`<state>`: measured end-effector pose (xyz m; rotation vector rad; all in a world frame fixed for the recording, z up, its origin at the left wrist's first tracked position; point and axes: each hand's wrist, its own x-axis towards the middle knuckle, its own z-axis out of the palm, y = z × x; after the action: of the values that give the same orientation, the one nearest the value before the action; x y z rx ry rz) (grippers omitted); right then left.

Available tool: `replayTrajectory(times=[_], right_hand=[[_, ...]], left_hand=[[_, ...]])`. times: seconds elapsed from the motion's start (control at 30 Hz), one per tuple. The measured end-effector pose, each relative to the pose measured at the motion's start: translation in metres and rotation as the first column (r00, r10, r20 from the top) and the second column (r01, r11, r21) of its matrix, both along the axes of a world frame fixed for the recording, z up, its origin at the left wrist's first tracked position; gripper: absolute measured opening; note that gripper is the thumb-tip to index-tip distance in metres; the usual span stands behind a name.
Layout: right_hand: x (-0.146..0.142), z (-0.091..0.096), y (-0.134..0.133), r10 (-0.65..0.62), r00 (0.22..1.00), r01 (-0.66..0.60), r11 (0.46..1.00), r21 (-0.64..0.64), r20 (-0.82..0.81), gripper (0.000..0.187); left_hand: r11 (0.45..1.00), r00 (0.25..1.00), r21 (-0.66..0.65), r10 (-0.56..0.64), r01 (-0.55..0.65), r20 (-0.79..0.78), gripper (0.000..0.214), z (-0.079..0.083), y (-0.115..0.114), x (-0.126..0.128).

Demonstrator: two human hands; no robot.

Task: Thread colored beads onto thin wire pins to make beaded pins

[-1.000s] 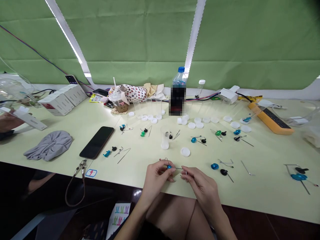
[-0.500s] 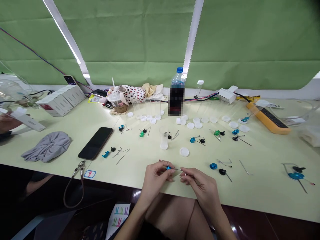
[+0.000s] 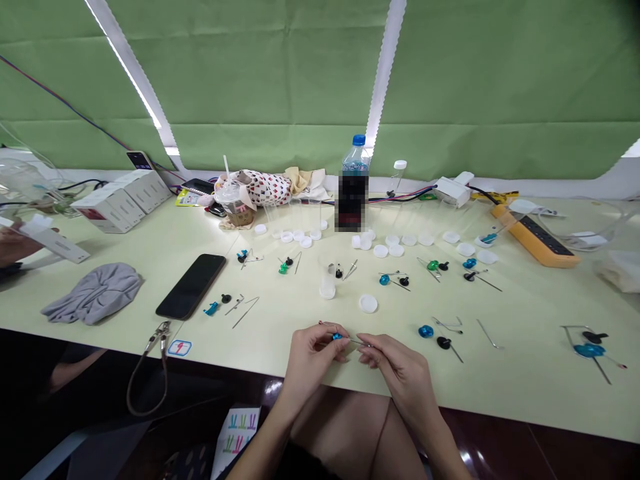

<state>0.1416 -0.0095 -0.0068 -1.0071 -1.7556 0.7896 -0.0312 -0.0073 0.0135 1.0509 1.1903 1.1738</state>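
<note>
A small blue bead-like piece (image 3: pixel 337 337) on a thin metal wire (image 3: pixel 357 342) sits between my hands, just above the table's front edge. My left hand (image 3: pixel 315 363) pinches the blue piece and the wire's near part. My right hand (image 3: pixel 400 370) holds the wire's other end between finger and thumb. Fingertips partly hide the piece. Nearest on the pale table (image 3: pixel 260 347) to the right lie a blue piece (image 3: pixel 426 331), a black piece on a pin (image 3: pixel 443 343) and bent wires (image 3: pixel 447 325).
Small coloured pieces and wires are spread across the table, with white caps (image 3: pixel 368 303) and a clear cup (image 3: pixel 327 283) behind. A phone (image 3: pixel 191 286), grey cloth (image 3: pixel 93 293), bottle (image 3: pixel 353 187) and power strip (image 3: pixel 535 233) stand around. Another person's hand (image 3: pixel 15 243) shows at far left.
My hands stay almost in place, still holding the wire and blue piece. The wire lies a little flatter, and the whole view has drifted slightly.
</note>
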Motion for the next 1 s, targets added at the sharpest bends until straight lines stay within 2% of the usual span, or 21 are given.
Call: replayTrajectory(times=[0.17,0.4,0.67,1.0], right_hand=[[0.0007,-0.0051,-0.0012,-0.013,1.0,0.013,0.999,0.035,0.01,0.032],[-0.001,-0.0054,-0.0023,-0.068,0.996,0.07,0.997,-0.032,0.053,0.028],[-0.0009,-0.0016,-0.0006,-0.127,0.989,0.112,0.976,0.187,0.074,0.025],[-0.0025,-0.001,-0.003,-0.086,0.99,0.06,0.975,0.214,0.116,0.031]], left_hand=[[1.0,1.0,-0.016,-0.003,0.003,0.005,0.012,0.0008,0.0006,0.0004],[1.0,1.0,-0.007,-0.011,0.011,0.008,0.011,-0.0019,0.0006,-0.0002],[0.999,1.0,-0.035,0.01,-0.01,0.013,0.016,0.0009,0.0007,0.0],[0.999,1.0,-0.037,-0.02,0.02,-0.009,0.015,-0.002,0.0017,-0.0007]])
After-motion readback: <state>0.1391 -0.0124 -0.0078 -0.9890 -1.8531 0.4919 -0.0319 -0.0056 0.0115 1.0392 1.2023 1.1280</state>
